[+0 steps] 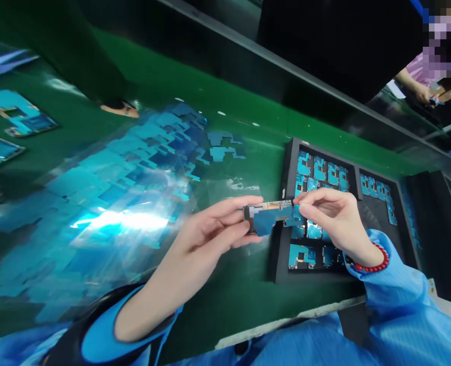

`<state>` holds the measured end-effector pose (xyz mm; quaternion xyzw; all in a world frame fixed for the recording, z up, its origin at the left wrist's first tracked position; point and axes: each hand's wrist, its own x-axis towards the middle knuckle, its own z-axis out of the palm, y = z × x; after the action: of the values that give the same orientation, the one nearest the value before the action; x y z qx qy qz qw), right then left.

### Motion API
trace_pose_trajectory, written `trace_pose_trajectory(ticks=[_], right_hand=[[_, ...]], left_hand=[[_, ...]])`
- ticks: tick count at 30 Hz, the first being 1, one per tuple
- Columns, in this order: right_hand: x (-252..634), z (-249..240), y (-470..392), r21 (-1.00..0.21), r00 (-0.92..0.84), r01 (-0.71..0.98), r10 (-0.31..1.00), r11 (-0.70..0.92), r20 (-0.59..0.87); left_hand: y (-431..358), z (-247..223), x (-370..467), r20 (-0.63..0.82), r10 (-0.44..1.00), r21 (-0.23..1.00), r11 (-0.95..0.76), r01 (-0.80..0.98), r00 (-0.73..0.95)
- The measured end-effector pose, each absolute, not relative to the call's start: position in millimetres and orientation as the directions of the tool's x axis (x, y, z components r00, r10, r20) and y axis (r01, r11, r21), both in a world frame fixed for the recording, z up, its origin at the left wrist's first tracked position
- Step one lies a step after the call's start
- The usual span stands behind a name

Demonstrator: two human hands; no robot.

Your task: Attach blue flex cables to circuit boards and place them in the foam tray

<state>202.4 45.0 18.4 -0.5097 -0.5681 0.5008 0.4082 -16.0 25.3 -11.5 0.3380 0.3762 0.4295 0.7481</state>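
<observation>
A small circuit board (269,205) is held in the air near the middle of the view, with a cut-out piece of blue film (266,221) over most of its face. My left hand (219,229) is closed on the board's left end, thumb in front and fingers behind. At the other end, my right hand (330,213) pinches the right tip of the blue film between thumb and forefinger. Whether that pinch also takes in the board's edge is hidden. Behind my right hand lies a black tray (282,254) with several circuit boards partly covered in blue.
Sheets of cut blue film (107,188) spread across the green mat (225,300) on the left, under glare. More blue-covered boards (23,114) lie at the far left. A dark ledge (225,38) runs along the back. Another person's hand (423,94) shows at upper right.
</observation>
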Motion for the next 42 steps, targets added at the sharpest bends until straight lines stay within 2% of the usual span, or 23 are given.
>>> trace_pose_trajectory(ticks=[5,12,16,20,25,32,42], right_hand=[[200,16,43,-0.988,-0.145,0.151,0.988,-0.023,-0.045],[198,17,44,-0.984,-0.124,0.176,0.992,0.000,-0.023],[196,19,43,-0.984,-0.123,0.180,0.992,-0.007,-0.030],[195,21,41,-0.982,-0.120,0.190,0.993,0.007,-0.017],[193,22,41,-0.980,-0.115,0.197,0.993,0.015,-0.008],[192,21,40,-0.977,-0.099,0.212,0.995,-0.004,-0.025],[191,21,41,-0.974,-0.080,0.226,0.997,0.008,-0.010]], left_hand=[[22,-9,-17,-0.293,0.880,0.827,0.430,-0.364,0.374],[20,-6,-16,-0.324,0.883,0.902,0.397,-0.172,0.340],[17,-5,-12,-0.328,0.912,0.904,0.378,-0.197,0.245],[15,-5,-9,-0.315,0.922,0.905,0.363,-0.221,0.224],[15,-3,-10,-0.353,0.918,0.911,0.381,-0.156,0.182],[16,-1,-11,-0.370,0.898,0.878,0.422,-0.227,0.236],[15,-3,-10,-0.366,0.902,0.874,0.418,-0.249,0.228]])
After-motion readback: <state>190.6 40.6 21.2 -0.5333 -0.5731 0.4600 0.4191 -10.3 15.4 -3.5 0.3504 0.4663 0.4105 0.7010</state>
